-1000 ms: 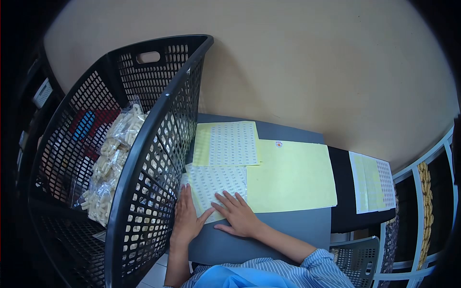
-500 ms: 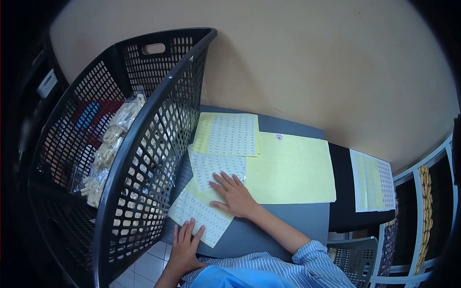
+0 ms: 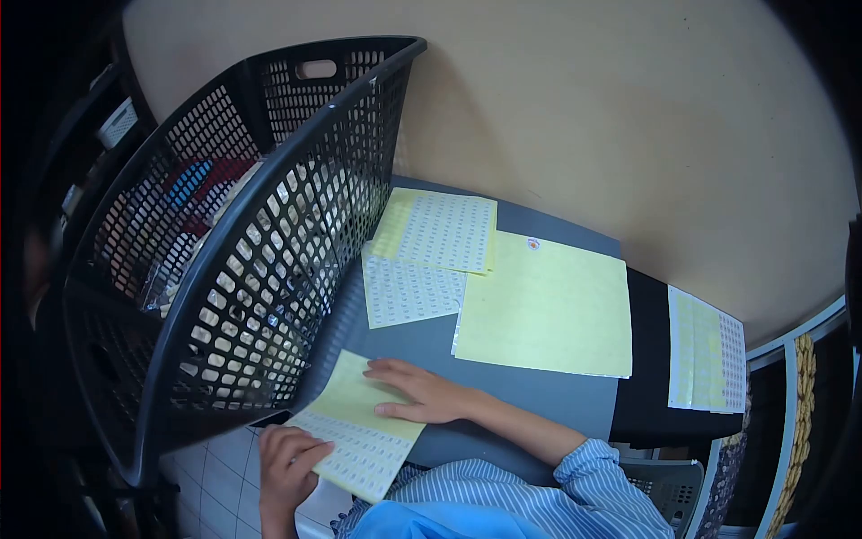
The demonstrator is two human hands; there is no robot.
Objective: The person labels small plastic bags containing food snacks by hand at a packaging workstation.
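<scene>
A half-used sheet of labels (image 3: 359, 449) lies at the near left edge of the grey tabletop, its upper part bare yellow and its lower part with rows of small printed labels. My left hand (image 3: 289, 467) pinches its lower left edge, thumb on top and fingers beneath. Across the bare yellow part rests my right hand (image 3: 426, 397), fingers stretched out. Beyond it are another label sheet (image 3: 413, 292), a partly used label sheet (image 3: 449, 235) overlapping it, and a large plain yellow sheet (image 3: 548, 305) with one small round sticker near its top.
A tall black slatted basket (image 3: 332, 108) stands tilted at the left, with plastic-wrapped pale goods inside. More label sheets (image 3: 705, 350) lie on a black surface (image 3: 646, 359) at the right. A beige wall (image 3: 628, 117) rises behind, and a light-framed rack (image 3: 786, 395) stands far right.
My left hand has gone from resting near the sheet's edge to gripping it. The sheet has shifted towards me, with my right hand still on it. The view has turned slightly.
</scene>
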